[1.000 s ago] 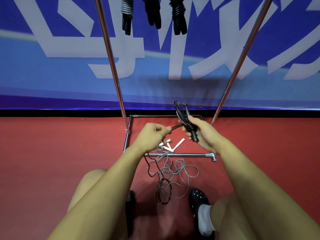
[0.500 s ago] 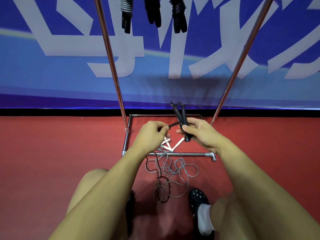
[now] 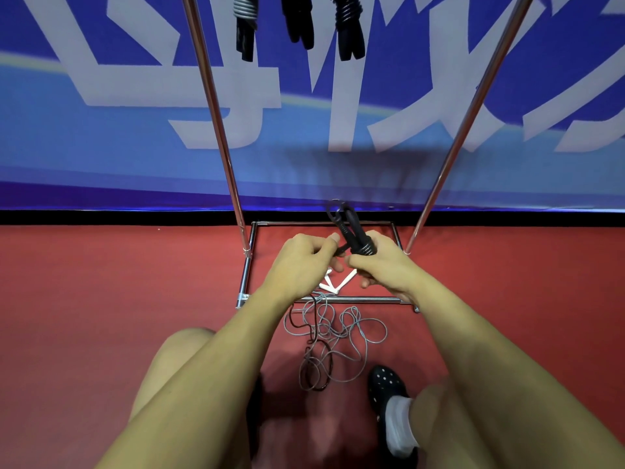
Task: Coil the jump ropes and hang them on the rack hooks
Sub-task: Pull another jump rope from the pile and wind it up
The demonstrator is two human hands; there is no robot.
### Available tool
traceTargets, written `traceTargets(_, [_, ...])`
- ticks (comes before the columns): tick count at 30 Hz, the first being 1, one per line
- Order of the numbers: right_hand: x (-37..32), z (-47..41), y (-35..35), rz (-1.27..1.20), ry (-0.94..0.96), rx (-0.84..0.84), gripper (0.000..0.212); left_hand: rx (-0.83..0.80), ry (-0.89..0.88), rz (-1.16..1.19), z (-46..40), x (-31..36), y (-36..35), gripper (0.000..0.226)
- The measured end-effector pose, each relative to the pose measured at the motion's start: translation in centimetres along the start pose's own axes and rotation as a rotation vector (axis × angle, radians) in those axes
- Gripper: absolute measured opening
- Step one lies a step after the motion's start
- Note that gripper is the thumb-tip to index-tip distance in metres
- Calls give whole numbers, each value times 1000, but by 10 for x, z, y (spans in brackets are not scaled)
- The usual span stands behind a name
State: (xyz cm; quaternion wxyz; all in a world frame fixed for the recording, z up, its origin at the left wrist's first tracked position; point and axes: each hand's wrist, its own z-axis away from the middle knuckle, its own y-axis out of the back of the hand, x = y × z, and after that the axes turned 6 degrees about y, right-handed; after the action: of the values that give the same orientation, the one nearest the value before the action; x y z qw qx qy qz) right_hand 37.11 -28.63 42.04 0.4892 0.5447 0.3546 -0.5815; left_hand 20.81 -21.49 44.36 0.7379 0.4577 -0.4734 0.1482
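I see both hands out in front, low, just over the rack's bottom frame (image 3: 324, 300). My right hand (image 3: 385, 265) is curled tight round the black handles (image 3: 351, 231) of a jump rope. The handles stick up and lean a bit to the left, above the fingers. Some black cord (image 3: 367, 248) is wound round them near the thumb. My left hand (image 3: 301, 262) is right beside it, almost touching. Its fingers are curled too, and thumb & fingers pinch a short bit of the black cord that comes off the handles. So the rope sits between the 2 hands, mostly in the right one.

The rest of that cord hangs down under the left wrist to the red floor (image 3: 101, 316). There it lies in a messy pile (image 3: 331, 340) w/ a gray cord, loops all mixed up, between the knees and just in front of the frame. White handles (image 3: 334, 282) lie on the floor under the hands, partly hidden.

Up top, 3 coiled ropes (image 3: 297, 22) hang between the two shiny rack poles (image 3: 216, 123). A black shoe (image 3: 385, 384) w/ a white sock is near the pile, on the right. Behind it all is a blue wall banner (image 3: 84, 147) w/ big white shapes.
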Motion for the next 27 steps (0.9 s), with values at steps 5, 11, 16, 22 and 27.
traceTargets(5, [-5, 6, -3, -86, 45, -133, 21, -26, -4, 66, -1, 0, 3, 61])
traceTargets(11, [-3, 2, 3, -41, 16, -174, 21, -34, 10, 72, -4, -5, 5, 67])
traceTargets(16, [-3, 0, 0, -278, -65, -191, 34, -95, 67, 139, -5, -3, 4, 60])
traceTargets(22, [-3, -3, 8, -427, -167, -178, 50, -114, 160, 163, -11, -9, 5, 75])
traceTargets(27, [0, -5, 3, -345, -98, -38, 37, -151, 208, 280, -12, -7, 3, 77])
